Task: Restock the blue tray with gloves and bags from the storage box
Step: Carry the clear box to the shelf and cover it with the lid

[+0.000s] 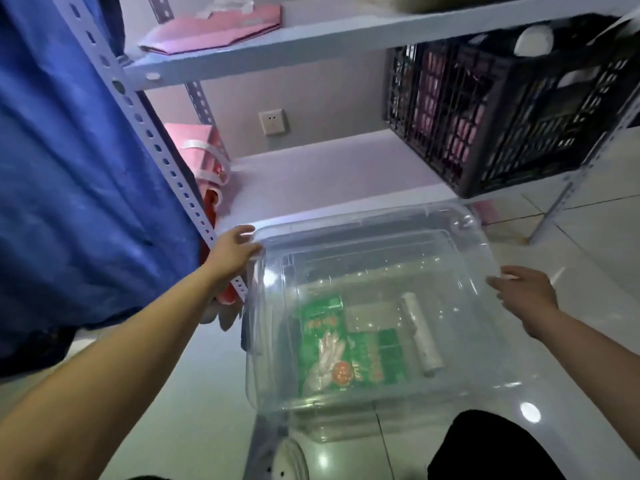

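Clear storage box [446, 237] held out below the shelf [311, 174], left hand [230, 252] curled on its far-left corner, right hand [526, 294] spread, barely touching the right rim, green glove packet [329, 344] and white bag roll [420, 332] seen inside, black crate [502, 116] shelved behind, blue cloth [69, 185] hung alongside.

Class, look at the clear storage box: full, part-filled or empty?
Part-filled: the clear storage box holds only a green glove packet and a white bag roll.

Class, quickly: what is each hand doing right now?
Left hand: fingers gripping the clear plastic storage box at its corner.
Right hand: open, holding nothing.
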